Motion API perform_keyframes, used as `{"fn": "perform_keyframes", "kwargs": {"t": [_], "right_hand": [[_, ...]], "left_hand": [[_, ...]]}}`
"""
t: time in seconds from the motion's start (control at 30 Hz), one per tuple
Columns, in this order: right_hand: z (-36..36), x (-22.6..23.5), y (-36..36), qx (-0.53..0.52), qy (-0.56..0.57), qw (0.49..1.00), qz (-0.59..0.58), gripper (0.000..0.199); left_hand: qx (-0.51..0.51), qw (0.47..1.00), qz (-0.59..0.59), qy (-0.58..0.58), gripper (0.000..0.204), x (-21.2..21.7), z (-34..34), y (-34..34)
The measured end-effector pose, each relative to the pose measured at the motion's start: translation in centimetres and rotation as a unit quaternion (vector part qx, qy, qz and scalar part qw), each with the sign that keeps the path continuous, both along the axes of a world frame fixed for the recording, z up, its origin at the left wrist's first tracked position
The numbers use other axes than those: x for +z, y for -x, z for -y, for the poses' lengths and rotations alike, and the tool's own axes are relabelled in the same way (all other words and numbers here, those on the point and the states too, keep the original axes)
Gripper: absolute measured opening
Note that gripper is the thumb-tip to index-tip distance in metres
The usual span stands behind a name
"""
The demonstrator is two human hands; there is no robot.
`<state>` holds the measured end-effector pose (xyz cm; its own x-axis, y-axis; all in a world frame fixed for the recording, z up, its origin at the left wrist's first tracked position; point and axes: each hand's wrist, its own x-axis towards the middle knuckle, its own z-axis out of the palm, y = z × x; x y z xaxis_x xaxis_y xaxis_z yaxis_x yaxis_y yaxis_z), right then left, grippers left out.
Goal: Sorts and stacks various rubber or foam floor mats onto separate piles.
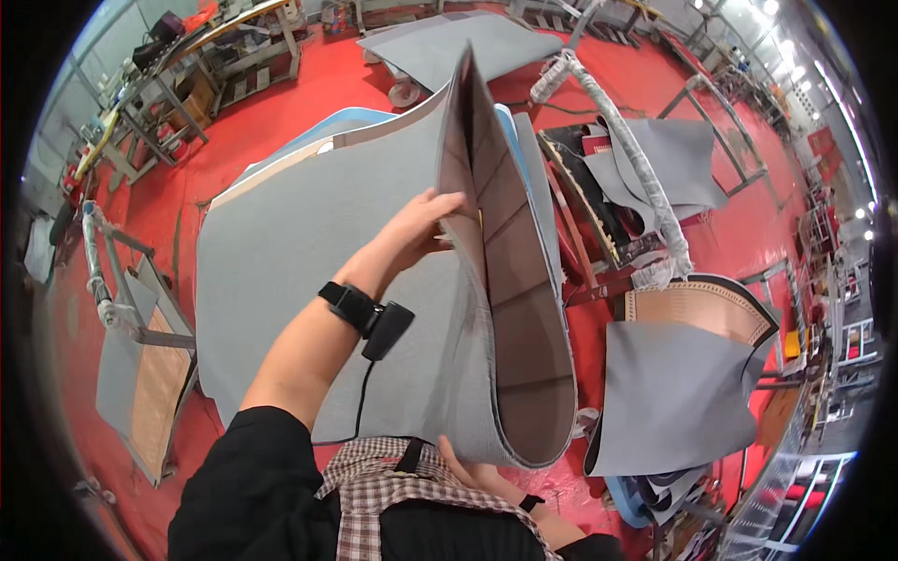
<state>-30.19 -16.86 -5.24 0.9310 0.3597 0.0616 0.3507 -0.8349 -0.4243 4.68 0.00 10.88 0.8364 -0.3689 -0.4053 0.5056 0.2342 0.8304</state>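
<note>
Left hand [426,222] is raised, fingers closed around the upper edge of a large grey felt-like panel with a tan-brown backing [510,309], gripping it where the sheet folds over. The panel stands lifted and curled in front of the person's chest, grey face outward on the left, brown ribbed underside showing inside the curl on the right. Right hand [477,472] sits low under the panel's bottom curve, palm touching the grey lower edge; fingers mostly hidden behind the sheet, so can't tell if it grips or only props. A black wrist strap with a small black device and dangling cable [369,316] is on the left forearm; a black band is on the right wrist. The lifted panel rises off a wide flat stack of grey sheets [281,262] that fills the middle-left, with a light blue layer showing at its far edge. To the right, another grey sheet draped over a rack [673,397] hangs well apart from the hands, with a tan curved piece behind it. A white-wrapped tube frame [636,159] runs diagonally above that. More grey pieces on a wheeled cart [458,42] sit at the far top. Red floor [767,215] all round. Metal racks at the left edge hold a grey and tan board.
</note>
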Motion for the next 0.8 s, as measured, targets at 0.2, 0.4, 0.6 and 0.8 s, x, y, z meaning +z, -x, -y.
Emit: {"fn": "perform_keyframes", "kwargs": {"t": [0.2,0.4,0.6,0.8], "right_hand": [[2.3,0.8,-1.4,-0.320,-0.787,0.461,-0.259,0.036],[5.4,-1.8,-0.7,-0.326,-0.341,0.871,-0.138,0.028],[5.5,0.2,-1.7,-0.385,-0.743,0.427,-0.341,0.031],[0.7,8.2,-6.5,0.009,-0.312,0.930,-0.192,0.043]], "left_hand": [[0.118,0.958,0.200,-0.165,0.026,-1.1,-7.9,9.2],[0.247,0.935,0.067,-0.247,0.039,-4.5,-14.6,28.6],[0.312,0.927,0.099,-0.184,0.039,-5.3,-13.7,28.2],[0.293,0.953,0.069,-0.021,0.050,-6.8,-16.2,24.3]]}}
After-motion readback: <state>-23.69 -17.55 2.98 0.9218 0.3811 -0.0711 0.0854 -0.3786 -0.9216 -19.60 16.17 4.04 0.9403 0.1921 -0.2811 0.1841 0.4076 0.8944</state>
